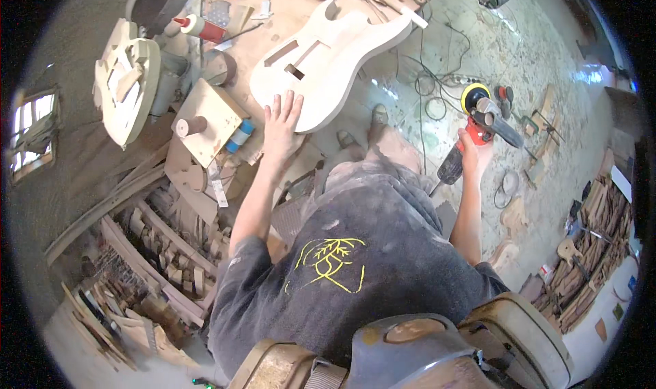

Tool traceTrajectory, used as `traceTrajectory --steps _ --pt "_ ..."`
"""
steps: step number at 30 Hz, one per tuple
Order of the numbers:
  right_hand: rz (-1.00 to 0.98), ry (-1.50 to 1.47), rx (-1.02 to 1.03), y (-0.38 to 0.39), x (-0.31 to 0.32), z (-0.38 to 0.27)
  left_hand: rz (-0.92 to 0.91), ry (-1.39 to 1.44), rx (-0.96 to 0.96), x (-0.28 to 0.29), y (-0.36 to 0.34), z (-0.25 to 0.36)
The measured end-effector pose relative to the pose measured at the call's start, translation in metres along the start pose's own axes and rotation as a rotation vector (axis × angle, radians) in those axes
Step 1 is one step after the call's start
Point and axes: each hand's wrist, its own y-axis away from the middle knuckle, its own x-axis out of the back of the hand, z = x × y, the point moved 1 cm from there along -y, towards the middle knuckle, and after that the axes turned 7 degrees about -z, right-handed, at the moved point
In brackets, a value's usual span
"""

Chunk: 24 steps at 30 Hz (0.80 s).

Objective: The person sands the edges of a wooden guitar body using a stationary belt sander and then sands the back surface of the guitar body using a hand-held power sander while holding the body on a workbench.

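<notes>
Diagonally — guitar body (326, 54), neck-end upper-right.

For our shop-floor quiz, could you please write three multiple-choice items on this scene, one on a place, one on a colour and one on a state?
1. Where does the left hand rest?
A. on the guitar body
B. on the floor
C. on the wood pile

2. What colour is the pad on the sander?
A. blue
B. yellow
C. white

3. How is the sander held?
A. lying on the bench
B. hanging from a hook
C. gripped in the right hand, off to the side of the guitar body

Answers: 1 A, the palm lies flat on its lower edge. 2 B, the round pad is yellow. 3 C, the fingers wrap its red handle above the floor.
</notes>
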Motion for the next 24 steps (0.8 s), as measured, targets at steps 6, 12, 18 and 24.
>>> traceTrajectory --steps 6,12,18,24 --pt "-0.028 -0.167 -0.081 -0.005 -0.007 0.002 0.031 0.392 -0.014 0.073 -0.015 -0.044" --pt "-0.047 -0.182 -0.038 -0.008 -0.005 0.004 0.116 0.369 -0.004 0.111 -0.030 -0.030" --pt "-0.043 -0.134 0.008 -0.005 -0.005 -0.014 0.222 0.155 -0.136 0.117 -0.047 -0.010" --pt "-0.068 -0.160 0.011 -0.019 0.002 0.017 0.117 0.097 -0.076 0.134 -0.072 0.000"
